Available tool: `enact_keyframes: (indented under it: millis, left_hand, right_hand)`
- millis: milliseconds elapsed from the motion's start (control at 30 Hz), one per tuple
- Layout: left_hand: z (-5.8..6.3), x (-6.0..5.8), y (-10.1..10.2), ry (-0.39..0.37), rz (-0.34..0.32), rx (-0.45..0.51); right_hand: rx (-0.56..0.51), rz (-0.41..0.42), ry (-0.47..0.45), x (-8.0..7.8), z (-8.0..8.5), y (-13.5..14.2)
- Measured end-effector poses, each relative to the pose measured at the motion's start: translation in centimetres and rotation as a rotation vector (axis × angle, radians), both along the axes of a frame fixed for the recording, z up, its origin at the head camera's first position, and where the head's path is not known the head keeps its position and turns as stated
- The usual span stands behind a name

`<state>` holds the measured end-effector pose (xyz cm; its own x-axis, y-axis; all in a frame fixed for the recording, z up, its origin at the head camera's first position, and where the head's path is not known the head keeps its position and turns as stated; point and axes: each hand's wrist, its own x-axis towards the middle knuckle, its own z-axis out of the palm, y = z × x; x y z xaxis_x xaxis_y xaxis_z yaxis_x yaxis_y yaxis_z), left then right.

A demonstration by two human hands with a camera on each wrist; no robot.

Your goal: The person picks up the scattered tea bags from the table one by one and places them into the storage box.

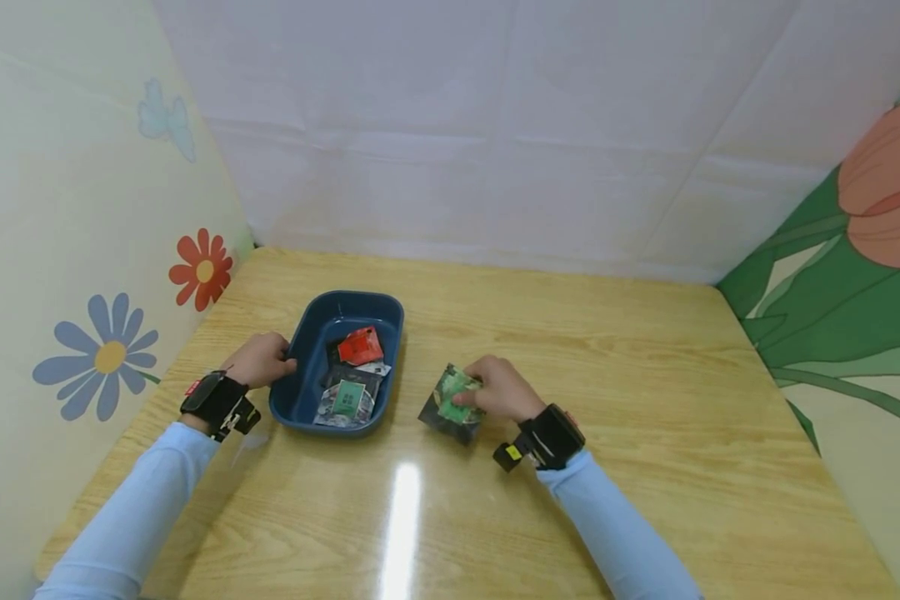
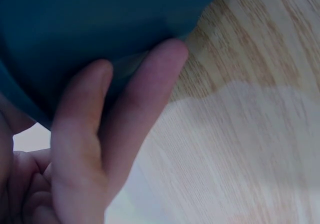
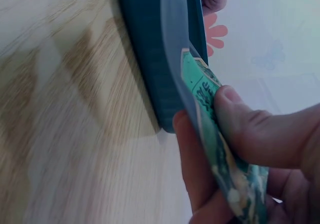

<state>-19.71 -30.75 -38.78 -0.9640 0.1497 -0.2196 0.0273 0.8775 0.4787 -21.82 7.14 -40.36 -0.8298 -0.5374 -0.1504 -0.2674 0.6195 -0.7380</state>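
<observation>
My right hand (image 1: 504,388) pinches a flat green-and-dark sachet (image 1: 450,408) between thumb and fingers, just right of a dark blue plastic bin (image 1: 291,408). In the right wrist view the sachet (image 3: 205,96) stands edge-on with its printed green face toward the thumb. With the thumb over the rim, my left hand (image 1: 258,360) grips the bin's left side. Its fingers (image 2: 145,94) lie along the outer wall in the left wrist view. Inside the bin are a red sachet (image 1: 360,345) and a grey sachet with a green label (image 1: 348,398), overlapping other packets.
The bin stands on a wood-grain table (image 1: 607,350), left of its middle. A white sheet (image 1: 495,150) hangs behind the table. Flower-printed panels (image 1: 108,358) rise on both sides. A bright light reflection (image 1: 401,529) streaks the near tabletop.
</observation>
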Motion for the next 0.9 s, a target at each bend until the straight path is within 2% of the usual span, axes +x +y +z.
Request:
enact_keyframes:
  millis: [200,500,900]
  left_hand:
    - [0.0,0.1,0.0,-0.004,0.004,0.001]
    - [0.1,0.1,0.1,-0.015,0.006,0.0]
    - [-0.1,0.1,-0.1,-0.004,0.004,-0.001]
  right_hand:
    - [-0.003,0.023,0.016,-0.2,0.4,-0.7]
    - [-0.043,0.041,-0.029,-0.4,0.8,-1.3]
    - [-0.051,0.06,0.023,-0.6,1.1,-2.6]
